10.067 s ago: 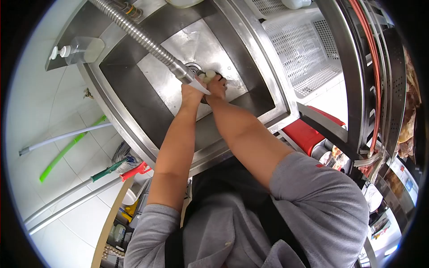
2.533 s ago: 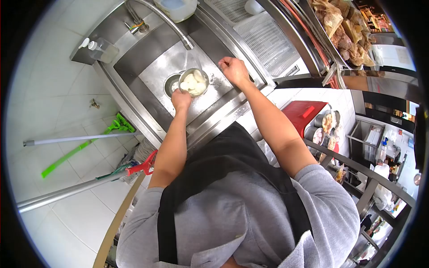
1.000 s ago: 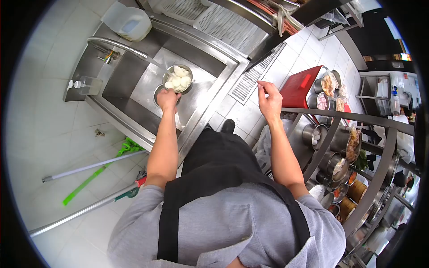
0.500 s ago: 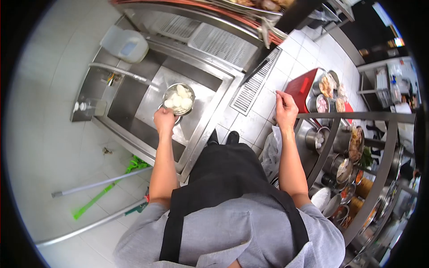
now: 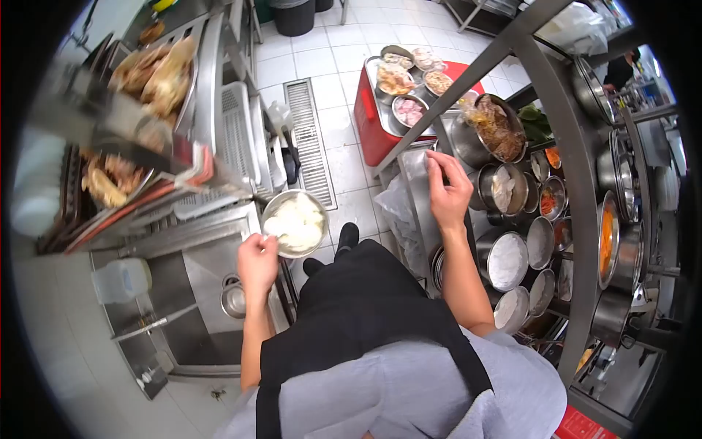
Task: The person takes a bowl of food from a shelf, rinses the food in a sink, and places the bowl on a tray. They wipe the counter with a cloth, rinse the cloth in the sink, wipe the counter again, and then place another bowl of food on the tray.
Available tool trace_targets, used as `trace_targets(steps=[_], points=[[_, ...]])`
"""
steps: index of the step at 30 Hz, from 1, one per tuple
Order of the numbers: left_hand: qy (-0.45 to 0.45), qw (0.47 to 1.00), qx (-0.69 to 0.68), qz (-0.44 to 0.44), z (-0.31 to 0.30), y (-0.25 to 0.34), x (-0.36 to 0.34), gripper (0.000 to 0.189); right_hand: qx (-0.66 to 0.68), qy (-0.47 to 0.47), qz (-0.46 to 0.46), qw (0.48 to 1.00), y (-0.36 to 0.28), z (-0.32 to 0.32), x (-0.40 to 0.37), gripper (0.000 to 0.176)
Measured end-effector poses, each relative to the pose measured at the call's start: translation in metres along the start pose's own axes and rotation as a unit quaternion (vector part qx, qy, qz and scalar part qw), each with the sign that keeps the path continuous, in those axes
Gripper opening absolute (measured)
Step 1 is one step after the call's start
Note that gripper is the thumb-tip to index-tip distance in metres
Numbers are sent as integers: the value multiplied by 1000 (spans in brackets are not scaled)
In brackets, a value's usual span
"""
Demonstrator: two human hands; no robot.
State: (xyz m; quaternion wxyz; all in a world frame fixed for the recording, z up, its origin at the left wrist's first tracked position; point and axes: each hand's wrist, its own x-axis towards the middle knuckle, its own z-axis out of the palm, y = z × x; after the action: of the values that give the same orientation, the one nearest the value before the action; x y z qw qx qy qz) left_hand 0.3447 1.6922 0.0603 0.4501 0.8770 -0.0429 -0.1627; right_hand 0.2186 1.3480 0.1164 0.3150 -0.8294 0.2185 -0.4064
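Observation:
My left hand (image 5: 257,265) grips the near-left rim of a metal bowl (image 5: 266,219), with the fingers closed on it. White, rounded pieces (image 5: 295,223) fill the bowl, which hangs above the floor beside the sink's edge. My right hand (image 5: 449,184) is raised near the metal shelf rack, its fingers partly bent and apart, holding nothing.
On the left is a steel sink (image 5: 208,263) with a small metal bowl (image 5: 234,298) in it. Food trays (image 5: 164,80) stand above. Ahead is a red box (image 5: 371,124) carrying bowls. A rack post (image 5: 578,168) rises on the right, beside several pots.
My view has turned to the right. My left hand has carried the bowl out from over the sink. A small metal bowl now shows in the sink. My right hand has stayed raised.

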Motion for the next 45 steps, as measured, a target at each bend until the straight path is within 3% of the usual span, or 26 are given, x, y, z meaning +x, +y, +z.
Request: trace_targets(steps=[5, 9, 10, 11, 13, 14, 17, 18, 19, 21, 24, 26, 28, 34, 39, 45], points=[[-84, 992, 32, 87, 97, 84, 95, 33, 110, 107, 126, 980, 28, -31, 32, 15], [-86, 981, 51, 166, 164, 145, 172, 32, 127, 120, 142, 974, 44, -39, 65, 26], [-107, 984, 33, 137, 174, 170, 184, 32, 143, 99, 184, 967, 51, -41, 72, 42], [-114, 982, 34, 143, 192, 179, 208, 32, 138, 108, 185, 967, 54, -40, 80, 42], [-168, 979, -56, 103, 225, 206, 247, 33, 36, 58, 124, 990, 61, -33, 99, 59], [-176, 977, -58, 102, 240, 217, 263, 31, 41, 39, 154, 986, 65, -30, 107, 74], [-202, 968, -23, 147, 299, 249, 326, 29, 30, 95, 122, 988, 82, -7, 134, 83], [-209, 963, -8, 172, 323, 256, 350, 29, 26, 112, 168, 979, 92, 0, 134, 86], [-232, 956, -9, 180, 335, 278, 359, 29, -10, 99, 193, 976, 97, 5, 140, 87], [-260, 942, 37, 208, 355, 322, 375, 30, -28, 121, 132, 983, 93, 22, 166, 75], [-320, 910, 40, 262, 425, 356, 417, 29, 43, 235, 229, 944, 98, 47, 178, 42], [-359, 884, 55, 293, 462, 390, 430, 28, -25, 219, 264, 939, 91, 45, 184, 34], [-404, 859, 58, 309, 502, 422, 437, 27, 19, 289, 299, 909, 87, 55, 189, 31], [-499, 788, 55, 358, 617, 502, 414, 24, -4, 367, 350, 862, 80, 69, 195, 23], [-560, 747, 15, 358, 717, 523, 367, 28, -34, 398, 398, 826, 75, 77, 208, 20], [-643, 670, -7, 372, 777, 541, 300, 28, -47, 398, 479, 781, 69, 77, 220, 26]])
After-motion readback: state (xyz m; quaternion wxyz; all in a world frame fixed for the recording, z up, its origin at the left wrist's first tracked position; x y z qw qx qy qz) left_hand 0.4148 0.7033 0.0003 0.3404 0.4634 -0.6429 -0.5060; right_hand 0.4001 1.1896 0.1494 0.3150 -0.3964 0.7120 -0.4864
